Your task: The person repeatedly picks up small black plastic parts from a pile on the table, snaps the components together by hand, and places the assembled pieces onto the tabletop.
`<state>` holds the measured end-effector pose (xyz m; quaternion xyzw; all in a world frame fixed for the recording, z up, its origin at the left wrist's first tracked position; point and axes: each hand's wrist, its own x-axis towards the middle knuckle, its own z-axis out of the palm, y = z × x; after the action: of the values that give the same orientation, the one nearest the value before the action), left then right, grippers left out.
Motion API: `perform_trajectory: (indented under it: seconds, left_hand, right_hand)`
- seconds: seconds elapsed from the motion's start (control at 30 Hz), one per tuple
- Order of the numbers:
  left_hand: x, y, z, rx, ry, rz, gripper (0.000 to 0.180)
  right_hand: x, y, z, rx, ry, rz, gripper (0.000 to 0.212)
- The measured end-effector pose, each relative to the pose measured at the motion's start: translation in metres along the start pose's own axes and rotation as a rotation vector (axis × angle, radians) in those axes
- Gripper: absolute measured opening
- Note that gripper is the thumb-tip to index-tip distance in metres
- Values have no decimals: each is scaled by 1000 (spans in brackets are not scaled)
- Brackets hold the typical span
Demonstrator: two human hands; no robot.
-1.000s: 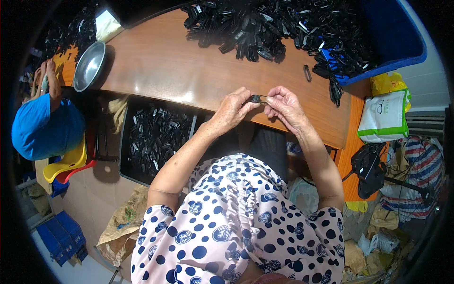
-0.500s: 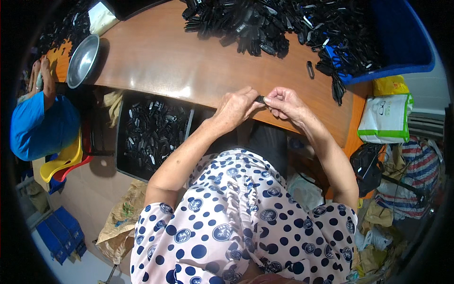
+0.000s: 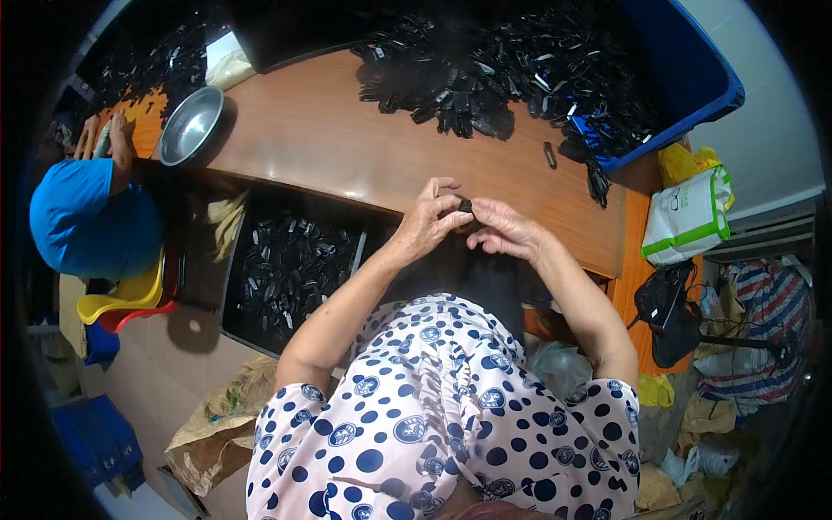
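Between the fingertips of both hands is a small black piece [image 3: 465, 207], mostly covered by the fingers. My left hand [image 3: 426, 224] pinches it from one side, with the index finger bent above. My right hand [image 3: 510, 232] grips its other side with thumb and forefinger, the remaining fingers curled below. Both hands are just over the front edge of the brown table [image 3: 312, 130]. Beyond them lies a large heap of slim black pieces [image 3: 459, 87], some with pale faces. One loose black piece [image 3: 549, 155] rests apart from the heap.
A blue bin [image 3: 685, 113] stands tilted at the far right. A metal bowl [image 3: 192, 126] sits at the left. Below the table edge, a black tray [image 3: 290, 269] holds many black pieces. A white-and-green bag [image 3: 689, 217] hangs at the right. A person in blue [image 3: 91, 217] works at far left.
My view has shifted, so the table and heap appear lower. Both hands still hold the small black piece; my left fingers have lifted and bent differently around it, and the right hand has turned slightly.
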<state>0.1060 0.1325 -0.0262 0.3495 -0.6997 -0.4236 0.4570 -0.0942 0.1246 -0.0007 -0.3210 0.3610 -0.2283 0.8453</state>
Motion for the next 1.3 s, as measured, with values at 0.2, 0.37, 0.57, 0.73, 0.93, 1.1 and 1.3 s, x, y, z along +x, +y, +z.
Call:
perform_trajectory:
  seconds: [0.2, 0.37, 0.57, 0.73, 0.93, 1.1, 1.3]
  left_hand:
    - [-47, 34, -22, -576, 109, -401, 31]
    - [-77, 34, -42, -459, 272, -306, 40]
    - [-96, 57, -90, -183, 423, -580, 13]
    - [-74, 47, -145, 1006, 339, -223, 30]
    - [55, 10, -101, 898, 102, 60, 28]
    - [123, -38, -76, 1063, -71, 55, 24]
    - [132, -37, -69, 1019, -99, -71, 25]
  right_hand:
    - [4, 17, 59, 88, -328, 19, 43]
    - [36, 44, 95, 15, -227, -79, 34]
    - [43, 42, 111, -272, -164, -43, 52]
    - [12, 6, 31, -595, 329, -221, 44]
    - [-16, -49, -78, -1137, 1009, -531, 29]
    - [-17, -76, -112, -1541, 1110, -648, 31]
    - [-9, -92, -124, -1644, 993, -512, 35]
